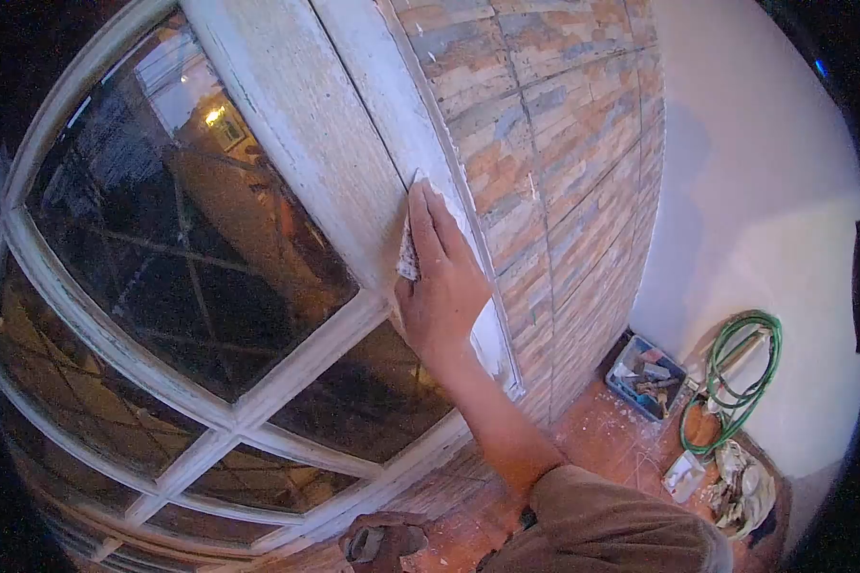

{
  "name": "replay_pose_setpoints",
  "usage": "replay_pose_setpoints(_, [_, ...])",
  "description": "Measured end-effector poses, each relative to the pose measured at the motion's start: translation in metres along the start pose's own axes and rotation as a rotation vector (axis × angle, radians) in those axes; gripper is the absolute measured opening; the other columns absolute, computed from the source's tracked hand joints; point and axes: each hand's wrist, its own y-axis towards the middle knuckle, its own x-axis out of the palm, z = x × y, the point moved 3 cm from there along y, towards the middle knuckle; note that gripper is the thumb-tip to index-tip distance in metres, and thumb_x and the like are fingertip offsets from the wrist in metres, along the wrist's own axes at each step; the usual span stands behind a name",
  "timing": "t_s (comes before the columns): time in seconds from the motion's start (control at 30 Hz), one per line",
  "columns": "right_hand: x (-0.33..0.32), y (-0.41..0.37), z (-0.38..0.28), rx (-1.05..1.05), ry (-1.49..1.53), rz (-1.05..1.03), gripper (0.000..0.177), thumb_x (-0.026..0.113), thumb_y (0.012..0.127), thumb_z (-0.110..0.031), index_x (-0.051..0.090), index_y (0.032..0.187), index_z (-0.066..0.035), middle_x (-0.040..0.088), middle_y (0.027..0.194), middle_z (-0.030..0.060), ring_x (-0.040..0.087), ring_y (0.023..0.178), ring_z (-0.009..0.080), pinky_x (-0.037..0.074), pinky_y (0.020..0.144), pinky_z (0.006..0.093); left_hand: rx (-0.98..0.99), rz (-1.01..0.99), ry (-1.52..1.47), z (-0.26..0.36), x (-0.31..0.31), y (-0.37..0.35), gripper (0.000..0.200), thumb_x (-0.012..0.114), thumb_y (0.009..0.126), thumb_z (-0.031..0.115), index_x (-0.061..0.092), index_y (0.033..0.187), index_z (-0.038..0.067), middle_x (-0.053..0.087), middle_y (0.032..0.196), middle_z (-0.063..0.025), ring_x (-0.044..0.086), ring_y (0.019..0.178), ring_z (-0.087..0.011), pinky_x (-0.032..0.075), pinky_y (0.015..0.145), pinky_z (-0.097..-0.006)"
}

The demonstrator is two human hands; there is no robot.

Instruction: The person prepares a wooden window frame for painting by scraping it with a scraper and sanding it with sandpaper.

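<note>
White, worn paint covers the upright post of the window frame, and the right hand lies flat against it, fingers stretched upward and held together. Under the fingers and thumb sits a folded piece of sandpaper, grey and speckled, pinned between the hand and the wood. Its left edge and top corner stick out past the fingers. The hand presses on the right side of the post, just beside the seam where the frame meets the brick wall, whose bricks run orange and grey in patches. The forearm comes up from the lower right out of a brown sleeve. The left hand is out of view, so how it stands cannot be told. To the left of the post, dark glass panes are set between white glazing bars and reflect a warm, lamp-lit scene. On the far right stands a plain white plaster wall. At its foot, on the reddish tiled floor dusted with white, a blue crate holds small tools. A coiled green hose rests against the plaster wall just to the right of the crate. A heap of pale rags lies on the floor below the hose, well apart from the hand.
</note>
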Motion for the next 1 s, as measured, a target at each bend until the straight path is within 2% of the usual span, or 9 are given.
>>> replay_pose_setpoints(0.07, [0.0,-0.005,0.002,-0.017,0.036,0.002,0.077,0.058,0.052,0.007,0.042,0.125,-0.014,0.046,0.123,0.0056,0.052,0.104,0.0259,0.046,0.078,0.0319,0.026,-0.005,0.0,0.0,0.0,0.001,0.019,0.057,0.083,0.019,0.06,0.075,0.002,0.061,0.072,-0.0085,0.056,0.054,-0.0122,0.045,0.044,-0.0265])
replay_pose_setpoints(0.2, [0.002,-0.003,0.005,-0.007,0.038,-0.05,0.082,0.066,0.05,0.004,0.037,0.126,-0.01,0.042,0.127,0.0063,0.045,0.113,0.0257,0.048,0.079,0.0326,0.072,-0.035,0.008,0.001,-0.001,0.002,0.019,0.057,0.083,0.019,0.06,0.075,0.002,0.061,0.072,-0.0085,0.056,0.053,-0.0123,0.045,0.044,-0.0267])
replay_pose_setpoints(0.37, [0.004,-0.009,0.005,-0.053,0.053,0.046,0.078,0.058,0.052,0.007,0.041,0.124,-0.014,0.047,0.121,0.0069,0.053,0.101,0.0272,0.048,0.075,0.0333,0.122,-0.028,0.009,0.005,-0.001,-0.005,0.02,0.057,0.083,0.02,0.06,0.075,0.002,0.061,0.072,-0.0086,0.056,0.053,-0.0124,0.045,0.044,-0.0268])
replay_pose_setpoints(0.47, [-0.001,-0.008,0.003,0.002,0.084,-0.03,0.076,0.057,0.053,0.007,0.041,0.124,-0.013,0.047,0.121,0.008,0.053,0.1,0.0282,0.047,0.076,0.0334,0.161,-0.036,0.011,0.084,0.054,0.052,0.02,0.057,0.083,0.02,0.06,0.075,0.001,0.061,0.071,-0.0086,0.056,0.053,-0.0124,0.045,0.044,-0.0269])
replay_pose_setpoints(0.57, [0.008,-0.011,-0.002,0.064,0.123,0.05,0.074,0.055,0.053,0.008,0.043,0.123,-0.014,0.048,0.12,0.0083,0.053,0.1,0.0284,0.046,0.078,0.0335,0.183,-0.043,0.036,0.012,0.0,-0.007,0.021,0.057,0.083,0.02,0.06,0.075,0.001,0.061,0.071,-0.0086,0.056,0.053,-0.0125,0.046,0.044,-0.027])
replay_pose_setpoints(0.77, [0.004,-0.005,0.003,0.076,0.202,0.115,0.072,0.054,0.053,0.009,0.046,0.121,-0.014,0.049,0.119,0.0088,0.052,0.102,0.0286,0.045,0.08,0.0335,0.252,-0.047,0.056,0.02,-0.009,-0.013,0.021,0.056,0.083,0.021,0.06,0.075,0.001,0.061,0.071,-0.0087,0.056,0.053,-0.0126,0.046,0.044,-0.0271])
replay_pose_setpoints(0.87, [0.006,-0.005,0.0,0.048,0.149,0.103,0.072,0.054,0.054,0.009,0.045,0.122,-0.013,0.048,0.119,0.0092,0.051,0.103,0.0287,0.044,0.082,0.0334,0.283,-0.057,0.049,0.127,0.072,0.065,0.022,0.056,0.083,0.021,0.06,0.075,0.001,0.061,0.071,-0.0087,0.056,0.053,-0.0127,0.046,0.044,-0.0272])
replay_pose_setpoints(0.97, [0.005,-0.001,-0.004,0.045,0.118,0.089,0.073,0.055,0.054,0.008,0.045,0.122,-0.013,0.049,0.119,0.0084,0.051,0.103,0.0276,0.044,0.082,0.0329,0.317,-0.066,0.05,0.026,-0.003,-0.016,0.022,0.056,0.083,0.021,0.06,0.075,0.001,0.061,0.071,-0.0088,0.056,0.052,-0.0127,0.046,0.044,-0.0273])
replay_pose_setpoints(1.0, [0.004,0.001,-0.005,0.049,0.119,0.088,0.073,0.055,0.054,0.008,0.045,0.122,-0.013,0.049,0.119,0.0084,0.051,0.103,0.0276,0.044,0.082,0.0329,0.315,-0.068,0.054,0.032,-0.001,-0.016,0.022,0.056,0.083,0.021,0.06,0.075,0.001,0.061,0.071,-0.0088,0.056,0.052,-0.0127,0.046,0.044,-0.0273])
